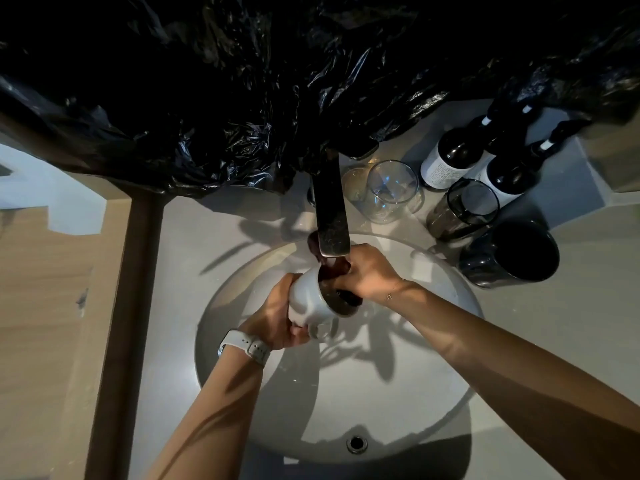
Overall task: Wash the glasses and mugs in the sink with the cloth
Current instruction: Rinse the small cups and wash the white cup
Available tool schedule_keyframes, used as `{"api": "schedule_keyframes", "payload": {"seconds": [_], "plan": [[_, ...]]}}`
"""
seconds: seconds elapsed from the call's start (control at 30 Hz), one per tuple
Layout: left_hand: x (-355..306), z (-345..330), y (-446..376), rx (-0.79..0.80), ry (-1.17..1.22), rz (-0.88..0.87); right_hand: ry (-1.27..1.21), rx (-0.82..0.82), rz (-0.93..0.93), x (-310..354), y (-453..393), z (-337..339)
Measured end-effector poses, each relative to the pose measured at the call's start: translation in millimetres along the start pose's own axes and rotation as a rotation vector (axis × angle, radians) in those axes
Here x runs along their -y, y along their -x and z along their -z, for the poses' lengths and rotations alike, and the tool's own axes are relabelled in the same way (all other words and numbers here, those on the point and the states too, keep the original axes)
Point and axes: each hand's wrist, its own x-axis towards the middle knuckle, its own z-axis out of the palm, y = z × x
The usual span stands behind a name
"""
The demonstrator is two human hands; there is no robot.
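Below the faucet (331,216), the left hand (277,315) grips a white mug (309,299) over the sink (450,393) while the right hand (369,271) holds a dark cloth (334,266) at its mouth.

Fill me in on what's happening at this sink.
A person is washing a white mug over the round sink, under the tap. The left hand grips the mug tilted on its side, while the right hand works a dark cloth at its mouth. On the counter to the right stand a clear glass, two dark cups and two bottles.
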Motion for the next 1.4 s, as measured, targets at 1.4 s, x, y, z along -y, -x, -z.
{"api": "schedule_keyframes", "payload": {"seconds": [1.4], "plan": [[-7, -19, 29, 0.187, -0.746, -0.732, -0.154, 0.308, -0.213, -18, -23, 4]]}}
